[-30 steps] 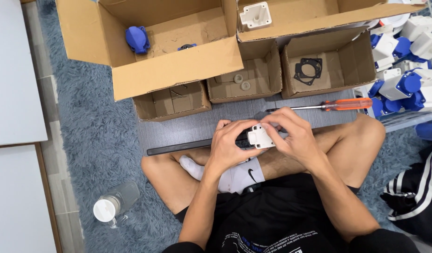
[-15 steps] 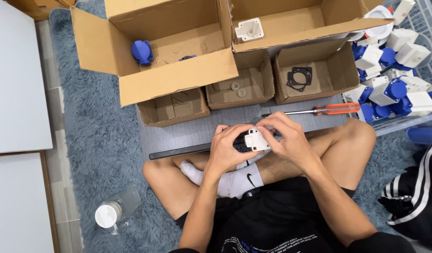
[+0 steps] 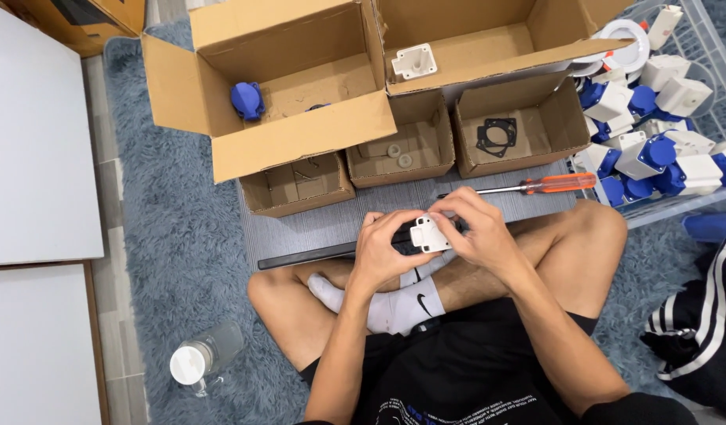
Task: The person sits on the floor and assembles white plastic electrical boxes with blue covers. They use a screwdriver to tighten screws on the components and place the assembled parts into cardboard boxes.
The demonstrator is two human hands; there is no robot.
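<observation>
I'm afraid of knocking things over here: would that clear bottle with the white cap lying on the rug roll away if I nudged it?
Probably not far. The bottle lies on its side, so its round body could turn, but the shaggy grey-blue rug would likely slow it. It looks like thin clear plastic, so probably light and easy to shift. Whether it holds liquid, I cannot tell.

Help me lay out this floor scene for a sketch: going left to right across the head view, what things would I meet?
Clear bottle with white cap → blue plastic part in the big box → left hand → white part held in both hands → right hand → orange-handled screwdriver → clear bin of blue-and-white parts.
</observation>
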